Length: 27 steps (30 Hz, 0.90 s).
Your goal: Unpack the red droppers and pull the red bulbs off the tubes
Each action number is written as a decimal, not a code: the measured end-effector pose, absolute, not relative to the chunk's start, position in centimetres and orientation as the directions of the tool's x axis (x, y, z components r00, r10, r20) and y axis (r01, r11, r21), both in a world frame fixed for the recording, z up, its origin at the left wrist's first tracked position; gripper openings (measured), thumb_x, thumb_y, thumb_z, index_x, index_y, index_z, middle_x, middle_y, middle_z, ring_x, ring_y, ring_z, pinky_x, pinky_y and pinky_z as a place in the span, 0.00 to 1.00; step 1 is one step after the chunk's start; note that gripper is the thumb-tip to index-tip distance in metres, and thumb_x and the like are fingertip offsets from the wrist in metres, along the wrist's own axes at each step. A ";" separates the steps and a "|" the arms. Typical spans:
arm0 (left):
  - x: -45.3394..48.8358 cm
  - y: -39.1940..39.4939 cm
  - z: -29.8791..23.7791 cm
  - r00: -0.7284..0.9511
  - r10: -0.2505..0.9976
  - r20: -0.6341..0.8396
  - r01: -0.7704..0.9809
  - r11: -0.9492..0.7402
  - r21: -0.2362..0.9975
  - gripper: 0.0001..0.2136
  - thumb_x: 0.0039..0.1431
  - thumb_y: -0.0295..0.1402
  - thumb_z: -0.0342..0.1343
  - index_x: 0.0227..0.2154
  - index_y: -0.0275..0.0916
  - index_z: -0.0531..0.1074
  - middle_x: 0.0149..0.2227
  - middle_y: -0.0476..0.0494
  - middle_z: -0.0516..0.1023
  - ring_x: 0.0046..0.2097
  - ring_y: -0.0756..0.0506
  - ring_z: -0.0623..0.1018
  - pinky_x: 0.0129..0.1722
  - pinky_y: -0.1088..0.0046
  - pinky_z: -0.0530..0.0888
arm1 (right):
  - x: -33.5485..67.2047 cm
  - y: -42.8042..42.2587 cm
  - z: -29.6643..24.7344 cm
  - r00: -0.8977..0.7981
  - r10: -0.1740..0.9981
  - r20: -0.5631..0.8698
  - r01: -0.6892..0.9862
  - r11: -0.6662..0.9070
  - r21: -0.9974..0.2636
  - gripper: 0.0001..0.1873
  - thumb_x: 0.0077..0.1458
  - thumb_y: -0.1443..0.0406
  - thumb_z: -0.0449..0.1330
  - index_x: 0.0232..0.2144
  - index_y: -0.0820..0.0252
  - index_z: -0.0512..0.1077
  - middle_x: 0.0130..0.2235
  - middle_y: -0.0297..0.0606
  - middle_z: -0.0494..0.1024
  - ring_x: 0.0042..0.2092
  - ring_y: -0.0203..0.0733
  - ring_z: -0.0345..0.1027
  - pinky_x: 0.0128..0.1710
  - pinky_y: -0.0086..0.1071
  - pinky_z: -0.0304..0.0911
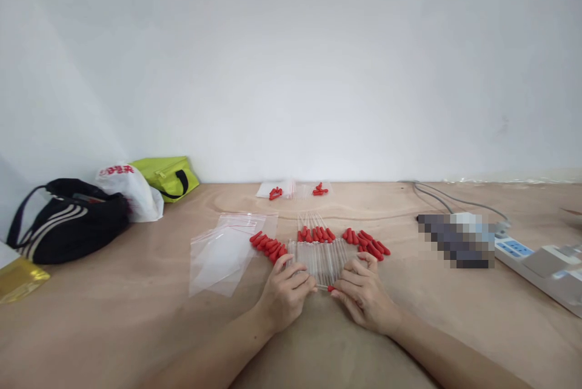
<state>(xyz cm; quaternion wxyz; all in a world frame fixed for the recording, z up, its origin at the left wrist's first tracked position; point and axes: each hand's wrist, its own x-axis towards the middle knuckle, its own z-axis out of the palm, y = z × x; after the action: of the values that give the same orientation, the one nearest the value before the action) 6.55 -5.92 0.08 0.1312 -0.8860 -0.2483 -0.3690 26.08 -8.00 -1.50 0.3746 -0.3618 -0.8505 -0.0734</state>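
Note:
A fan of clear glass droppers point(321, 256) with red rubber bulbs point(318, 234) lies on the wooden table point(136, 316). My left hand point(285, 289) rests at the fan's left side with its fingers curled against the glass tubes. My right hand point(364, 292) sits at the right side, fingers bent and pinching the end of one dropper with a red tip point(331, 288). Both hands nearly meet at the near end of the droppers.
Clear zip bags point(225, 249) lie left of the droppers. More bagged droppers point(295, 190) sit by the wall. A black striped bag point(68, 219), a white plastic bag point(131, 189) and a green pouch point(168, 176) are at the left. A power strip point(541, 265) and cables are at the right.

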 end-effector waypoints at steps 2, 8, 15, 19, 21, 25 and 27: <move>6.4 -5.8 0.1 0.599 0.344 0.723 0.536 -0.843 -0.043 0.11 0.60 0.26 0.43 0.26 0.38 0.68 0.23 0.52 0.73 0.35 0.50 0.73 0.47 0.65 0.61 | 26.2 -8.1 -1.4 -0.463 0.563 0.684 0.667 0.730 -0.150 0.13 0.56 0.66 0.47 0.22 0.58 0.67 0.21 0.30 0.66 0.31 0.34 0.58 0.45 0.40 0.43; 5.1 -4.9 0.0 0.513 0.398 0.760 0.604 -0.797 0.009 0.11 0.59 0.26 0.44 0.26 0.37 0.69 0.24 0.49 0.73 0.30 0.50 0.71 0.35 0.70 0.67 | 27.7 -7.3 -1.5 -0.309 0.604 0.734 0.754 0.627 -0.198 0.13 0.56 0.67 0.47 0.22 0.59 0.65 0.22 0.32 0.65 0.29 0.34 0.58 0.41 0.38 0.50; 5.9 -4.6 -0.9 0.514 0.435 0.739 0.617 -0.786 0.033 0.16 0.57 0.20 0.38 0.46 0.30 0.64 0.34 0.39 0.69 0.33 0.48 0.70 0.33 0.74 0.71 | 29.5 -4.6 -1.9 0.020 0.602 0.799 0.700 0.562 -0.441 0.12 0.56 0.64 0.48 0.39 0.59 0.67 0.36 0.41 0.66 0.38 0.39 0.63 0.37 0.34 0.61; 7.3 -4.3 -1.2 0.499 0.379 0.779 0.576 -0.817 0.027 0.20 0.57 0.19 0.36 0.53 0.30 0.57 0.36 0.38 0.67 0.36 0.48 0.70 0.34 0.73 0.72 | 31.5 -3.3 -1.6 0.240 0.629 0.739 0.708 0.407 -0.576 0.15 0.54 0.59 0.49 0.40 0.61 0.67 0.33 0.41 0.67 0.34 0.39 0.63 0.34 0.34 0.61; 8.2 -4.3 -1.0 0.493 0.368 0.788 0.566 -0.824 0.031 0.19 0.57 0.20 0.38 0.52 0.33 0.58 0.34 0.41 0.68 0.35 0.49 0.70 0.33 0.74 0.72 | 32.6 -3.0 -1.8 0.341 0.638 0.691 0.703 0.315 -0.637 0.17 0.53 0.56 0.50 0.37 0.62 0.67 0.30 0.39 0.69 0.30 0.38 0.62 0.30 0.33 0.59; 10.2 -4.6 -0.5 0.486 0.373 0.790 0.537 -0.841 0.066 0.12 0.58 0.21 0.41 0.41 0.34 0.66 0.30 0.44 0.70 0.33 0.49 0.71 0.34 0.74 0.72 | 33.9 -3.0 -2.3 0.358 0.663 0.658 0.750 0.215 -0.625 0.19 0.48 0.50 0.52 0.27 0.60 0.68 0.28 0.39 0.72 0.30 0.40 0.62 0.31 0.34 0.55; 11.2 -4.6 -0.4 0.502 0.376 0.778 0.526 -0.848 0.070 0.10 0.58 0.21 0.41 0.34 0.35 0.67 0.28 0.45 0.71 0.33 0.49 0.71 0.33 0.74 0.72 | 34.1 -3.2 -2.5 0.319 0.685 0.655 0.789 0.192 -0.584 0.21 0.48 0.47 0.52 0.25 0.59 0.69 0.28 0.38 0.74 0.31 0.41 0.62 0.34 0.35 0.52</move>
<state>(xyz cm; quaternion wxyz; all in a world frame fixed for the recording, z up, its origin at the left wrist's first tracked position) 11.20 -4.57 -0.45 0.0880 -0.8623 -0.2616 -0.4247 34.09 -3.22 -2.52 0.5076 -0.6337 -0.5815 -0.0513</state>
